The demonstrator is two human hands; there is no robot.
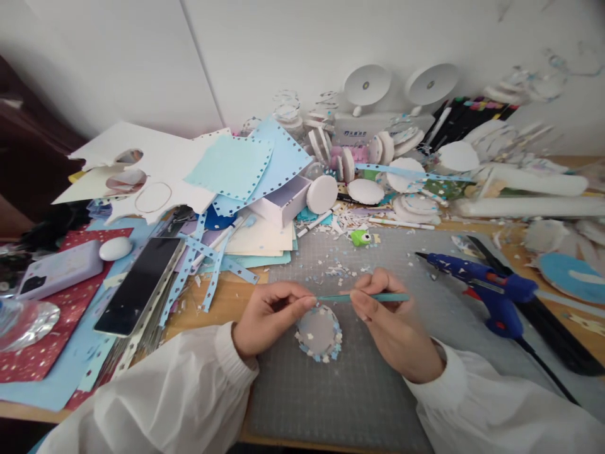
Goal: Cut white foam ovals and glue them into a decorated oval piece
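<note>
My right hand (394,328) is closed around slim teal tweezers (390,297), held almost level with their narrow end pointing left. My left hand (274,315) pinches thumb and forefinger together right at that tip. Any small piece between those fingertips is too tiny to make out. Just below the tweezers is a round disc (321,331), its rim ringed with small white and pale blue star-shaped paper pieces. It lies on the grey cutting mat (350,403), between my two hands.
A blue glue gun (491,284) with its cord lies at the right beside a long black bar (558,334). Loose paper bits (338,271) and a green punch (361,237) sit beyond my hands. At left are a phone (139,287) and punched paper sheets (231,165).
</note>
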